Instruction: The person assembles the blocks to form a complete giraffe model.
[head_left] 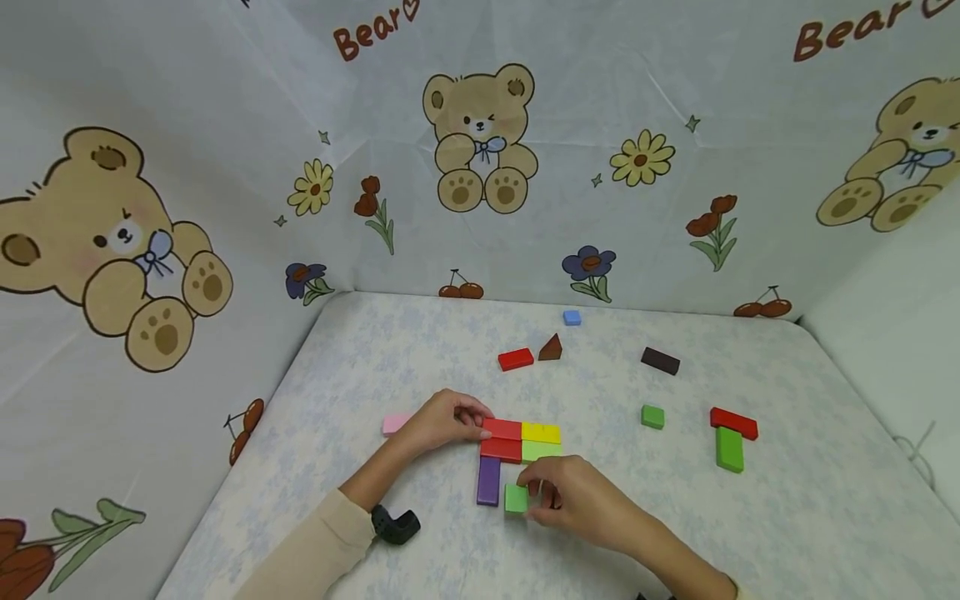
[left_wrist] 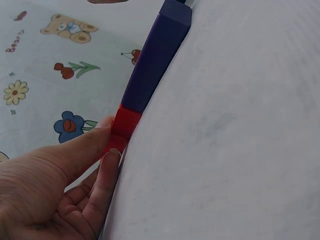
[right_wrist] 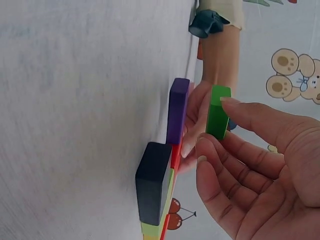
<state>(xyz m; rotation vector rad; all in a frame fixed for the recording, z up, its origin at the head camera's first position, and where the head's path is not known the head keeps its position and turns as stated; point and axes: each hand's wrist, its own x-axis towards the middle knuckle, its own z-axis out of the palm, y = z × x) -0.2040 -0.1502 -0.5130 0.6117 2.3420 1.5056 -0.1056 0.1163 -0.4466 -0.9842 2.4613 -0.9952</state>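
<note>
My left hand (head_left: pixel 450 418) pinches the left end of the farther red block (head_left: pixel 504 429) between thumb and fingers. It lies flat in a group with a nearer red block (head_left: pixel 501 451), a yellow block (head_left: pixel 542 432) and a lime block (head_left: pixel 543 451). A purple block (head_left: pixel 487 482) extends from the near red block toward me. My right hand (head_left: pixel 577 500) pinches a small green block (right_wrist: pixel 218 112) right of the purple one, held above the tabletop. A dark block (right_wrist: pixel 154 182) touches the lime one in the right wrist view; the right hand hides it in the head view.
Behind the group lie a red block (head_left: pixel 516 359), a brown triangle (head_left: pixel 551 347) and a blue block (head_left: pixel 572 317). To the right are a black block (head_left: pixel 661 361), a green cube (head_left: pixel 652 417), a red bar (head_left: pixel 734 422) and a green bar (head_left: pixel 730 450). A pink block (head_left: pixel 395 424) sits left.
</note>
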